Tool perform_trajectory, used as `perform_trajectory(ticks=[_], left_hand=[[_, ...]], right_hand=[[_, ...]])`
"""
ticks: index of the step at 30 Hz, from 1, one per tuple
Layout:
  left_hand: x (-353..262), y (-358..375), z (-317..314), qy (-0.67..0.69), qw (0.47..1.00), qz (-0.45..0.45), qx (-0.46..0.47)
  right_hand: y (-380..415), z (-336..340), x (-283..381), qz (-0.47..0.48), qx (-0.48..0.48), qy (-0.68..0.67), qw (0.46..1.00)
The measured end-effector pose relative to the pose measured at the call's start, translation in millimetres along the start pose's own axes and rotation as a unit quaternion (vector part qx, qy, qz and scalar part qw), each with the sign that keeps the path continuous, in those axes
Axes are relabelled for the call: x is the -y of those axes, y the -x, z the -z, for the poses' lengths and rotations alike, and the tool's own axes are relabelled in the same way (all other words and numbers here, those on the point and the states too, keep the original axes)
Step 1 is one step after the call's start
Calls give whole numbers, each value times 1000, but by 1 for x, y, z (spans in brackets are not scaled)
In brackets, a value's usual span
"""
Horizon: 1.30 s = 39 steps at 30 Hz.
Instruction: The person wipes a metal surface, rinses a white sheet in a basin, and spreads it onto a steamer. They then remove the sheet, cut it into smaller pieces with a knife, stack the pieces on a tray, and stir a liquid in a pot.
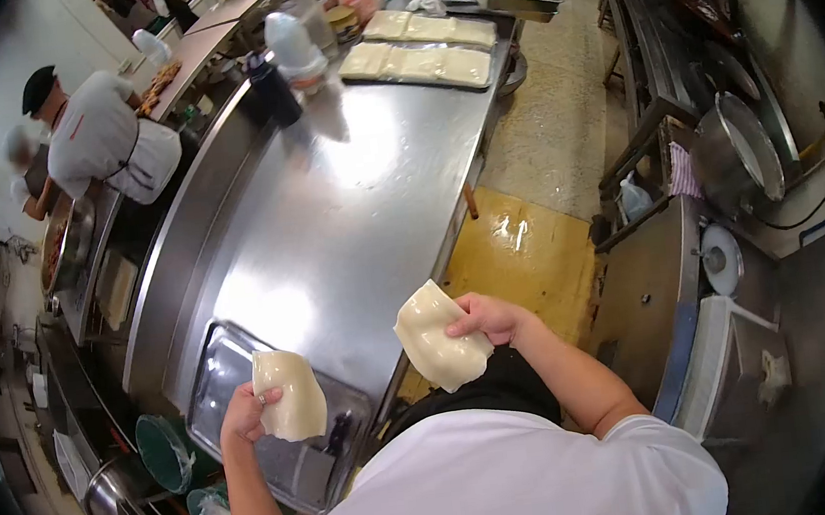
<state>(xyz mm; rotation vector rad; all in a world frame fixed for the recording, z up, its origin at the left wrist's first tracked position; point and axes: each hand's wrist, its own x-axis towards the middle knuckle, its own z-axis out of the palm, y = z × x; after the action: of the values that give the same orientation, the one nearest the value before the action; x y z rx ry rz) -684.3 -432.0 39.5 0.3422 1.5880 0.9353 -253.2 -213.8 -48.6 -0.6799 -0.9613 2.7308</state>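
1. Head view, the hands: the left hand [245, 413] at about 7 o'clock pinches a pale dough sheet [290, 394] by its left edge, thumb over the front and fingers curled behind. The right hand [486, 318] near 5 o'clock grips a second dough sheet [434, 336] along its right edge, fingers bunched over the margin.

2. Where the sheets are: both hang in the air in front of the person's chest, well apart from each other. The left one hangs over an empty metal tray [215, 376]; the right one hangs past the near edge of the steel counter [347, 194].

3. Handling, as a judgement: the sheets look thin, light and limp, drooping and curling below the fingers. They likely stretch or tear if pulled, and may stick to themselves if folded. A broad hold along an edge, or support from beneath, seems safest.

4. Around them: at 12 o'clock a far tray [417, 50] carries flat dough rectangles laid side by side. Bottles and containers stand just left of it. A green bucket [161, 450] sits at 8 o'clock below the counter.

5. In the way: at 10 o'clock another person [103, 138] in a black cap works at a separate station, well apart. At 3 o'clock a large pot [735, 152] leans beside shelving.
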Motion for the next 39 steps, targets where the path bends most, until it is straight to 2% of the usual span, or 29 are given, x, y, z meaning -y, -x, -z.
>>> perform_trajectory(ticks=[4,7,10,17,22,26,29,34,39], left_hand=[[-37,-62,-104,-50,999,-6,0],[-70,-109,-180,-51,998,-12,43],[-117,-140,-262,2,992,-41,123],[-222,-261,-385,-13,981,-41,191],[-302,-365,-453,-36,976,-66,202],[-375,-458,-497,-17,977,-67,203],[-438,-512,-532,-88,980,-94,153],[-512,-628,-565,-82,978,-107,157],[-571,-697,-584,-24,973,-103,206]], right_hand=[[53,62,53,28,-44,-1,999],[99,98,97,37,-89,-15,995],[133,129,137,70,-116,-31,990],[167,208,200,156,-195,-60,966],[160,267,267,186,-256,-48,947],[147,318,348,192,-288,-45,937],[138,349,415,167,-306,-57,936],[115,394,501,164,-328,-71,927],[93,418,557,147,-338,-65,927]])
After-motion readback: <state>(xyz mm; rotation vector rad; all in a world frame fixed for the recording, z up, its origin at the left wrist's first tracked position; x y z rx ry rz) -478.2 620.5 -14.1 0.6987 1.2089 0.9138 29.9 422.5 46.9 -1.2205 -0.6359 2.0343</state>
